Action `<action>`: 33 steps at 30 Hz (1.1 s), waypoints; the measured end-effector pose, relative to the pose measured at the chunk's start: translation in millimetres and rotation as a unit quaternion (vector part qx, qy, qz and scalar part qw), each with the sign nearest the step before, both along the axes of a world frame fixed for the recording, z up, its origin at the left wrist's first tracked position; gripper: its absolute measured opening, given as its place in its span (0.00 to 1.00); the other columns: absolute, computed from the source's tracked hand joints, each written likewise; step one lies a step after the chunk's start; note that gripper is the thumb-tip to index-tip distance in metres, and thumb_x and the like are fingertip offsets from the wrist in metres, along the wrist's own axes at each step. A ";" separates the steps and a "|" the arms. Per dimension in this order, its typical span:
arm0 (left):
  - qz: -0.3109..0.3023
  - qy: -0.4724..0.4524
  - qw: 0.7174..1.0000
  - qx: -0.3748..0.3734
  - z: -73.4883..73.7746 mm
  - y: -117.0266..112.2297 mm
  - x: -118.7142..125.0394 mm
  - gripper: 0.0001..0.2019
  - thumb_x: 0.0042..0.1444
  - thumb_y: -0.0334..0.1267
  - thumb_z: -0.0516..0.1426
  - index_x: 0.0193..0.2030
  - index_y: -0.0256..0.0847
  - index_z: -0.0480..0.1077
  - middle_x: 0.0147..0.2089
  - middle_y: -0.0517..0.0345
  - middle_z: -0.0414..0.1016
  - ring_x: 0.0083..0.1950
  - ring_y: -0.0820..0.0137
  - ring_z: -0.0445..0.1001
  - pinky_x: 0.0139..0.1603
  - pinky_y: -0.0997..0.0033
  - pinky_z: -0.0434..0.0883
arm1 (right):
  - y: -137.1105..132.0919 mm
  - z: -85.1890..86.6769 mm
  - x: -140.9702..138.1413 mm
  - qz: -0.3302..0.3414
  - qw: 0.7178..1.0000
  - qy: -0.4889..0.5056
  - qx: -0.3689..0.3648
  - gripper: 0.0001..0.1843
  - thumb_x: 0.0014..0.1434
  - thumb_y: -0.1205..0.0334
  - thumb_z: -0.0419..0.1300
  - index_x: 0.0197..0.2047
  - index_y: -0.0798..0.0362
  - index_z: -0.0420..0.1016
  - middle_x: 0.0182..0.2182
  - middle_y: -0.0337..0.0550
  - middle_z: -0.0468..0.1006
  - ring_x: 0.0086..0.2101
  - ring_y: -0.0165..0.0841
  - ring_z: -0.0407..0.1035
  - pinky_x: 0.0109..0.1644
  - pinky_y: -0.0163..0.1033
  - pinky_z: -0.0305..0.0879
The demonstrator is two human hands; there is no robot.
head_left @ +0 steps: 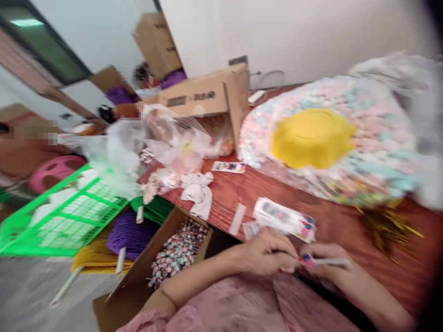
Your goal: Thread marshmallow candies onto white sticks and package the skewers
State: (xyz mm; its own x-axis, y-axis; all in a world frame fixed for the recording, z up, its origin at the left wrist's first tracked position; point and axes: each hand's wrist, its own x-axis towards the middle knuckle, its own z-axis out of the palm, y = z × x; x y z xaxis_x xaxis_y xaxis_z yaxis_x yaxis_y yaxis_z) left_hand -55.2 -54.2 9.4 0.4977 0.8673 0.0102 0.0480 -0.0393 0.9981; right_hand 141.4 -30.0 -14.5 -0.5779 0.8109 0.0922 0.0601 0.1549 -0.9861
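At the table's near edge my two hands almost meet. My right hand (pixel 327 260) is closed on a small white printed card (pixel 327 262) with a red, blue and pink end, seen nearly edge-on. The fingers of my left hand (pixel 268 253) are pinched together at the coloured end; what lies between them is too small and blurred to make out. Just beyond the hands is a stack of similar white printed cards (pixel 285 217). A bunch of shiny gold strips (pixel 389 233) lies to the right of my right hand.
A large clear bag of pastel pieces (pixel 377 133) bears a yellow scalloped bowl-like piece (pixel 313 138). Behind stands a cardboard box (pixel 204 99). Below left, an open carton (pixel 138 272) holds many small colourful pieces, beside purple cord (pixel 129 233) and a green basket (pixel 69 221). Another person sits at far left.
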 end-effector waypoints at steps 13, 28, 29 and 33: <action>0.151 -0.012 0.987 -0.055 -8.4 31.5 14.0 0.09 0.50 0.33 0.55 0.20 0.37 0.70 0.23 0.61 0.67 0.28 0.76 0.64 0.34 0.75 0.62 | -11.3 3.4 -31.0 -0.253 0.939 -0.007 0.232 0.13 0.62 0.70 0.57 0.44 0.49 0.82 0.33 0.42 0.81 0.32 0.30 0.74 0.37 0.35 0.70; 0.144 -0.091 0.968 -0.186 -3.6 27.3 3.1 0.11 0.45 0.40 0.66 0.22 0.33 0.73 0.26 0.61 0.67 0.25 0.79 0.64 0.27 0.77 0.60 | -22.3 -12.7 -43.7 -0.343 0.925 0.030 0.160 0.22 0.57 0.69 0.62 0.54 0.49 0.64 0.26 0.33 0.74 0.26 0.28 0.68 0.33 0.34 0.67; 0.146 -0.097 0.967 -0.184 -3.0 27.0 4.7 0.11 0.45 0.40 0.65 0.22 0.33 0.73 0.26 0.61 0.67 0.25 0.79 0.64 0.27 0.76 0.60 | -24.4 -13.5 -43.4 -0.357 0.923 0.068 0.125 0.21 0.57 0.68 0.63 0.52 0.48 0.63 0.26 0.33 0.74 0.26 0.28 0.68 0.33 0.34 0.66; 0.129 -0.075 0.980 -0.128 0.7 25.2 11.0 0.13 0.50 0.40 0.63 0.21 0.34 0.70 0.25 0.62 0.65 0.25 0.79 0.62 0.28 0.76 0.59 | -29.0 -15.1 -37.2 -0.345 0.928 0.137 -0.030 0.09 0.53 0.63 0.68 0.36 0.51 0.71 0.25 0.34 0.74 0.26 0.27 0.67 0.32 0.32 0.65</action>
